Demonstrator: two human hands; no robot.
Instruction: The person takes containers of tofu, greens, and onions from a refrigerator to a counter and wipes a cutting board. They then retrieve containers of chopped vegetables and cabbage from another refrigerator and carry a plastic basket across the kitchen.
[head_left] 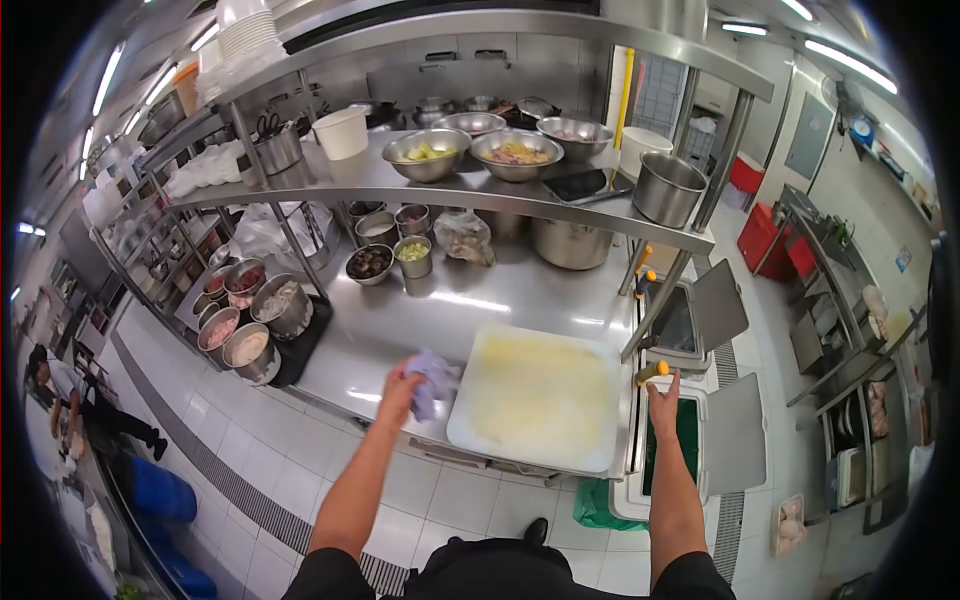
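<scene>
- Stainless steel counter (400,320), glossy under the ceiling strip lights, backed by a two-tier steel shelf (420,188) on slanted posts.
- White floor tiles (250,440) below, crossed by a dark drain grate running diagonally.
- On the shelf: three metal mixing bowls (516,152) with food, a white tub (342,132), a steel pot (668,187) at the right end.
- On the counter at the back: small steel containers (412,256), a crumpled plastic bag (464,236), a large pot (572,243); at the left end, a dark tray (305,345) crowded with round tins.
- White cutting board (538,397), yellow-stained in the middle, flat at the counter's front edge, long axis roughly left to right, slightly skewed.
- Left hand (400,392) curled tight around a pale purple cloth (432,383), bunched, pressed on the counter just at the board's left edge.
- Right hand (662,402) raised beside the board's right corner, fingers wrapped about a small yellow-and-dark object (651,373), long axis tilted, pointing up and right; identity too small to tell.
- Open green-lined bin (684,440) with raised grey lids beneath that hand.
- Another person (70,400) bent over at far left, well apart.
- Red bins (762,235) by the far wall.
</scene>
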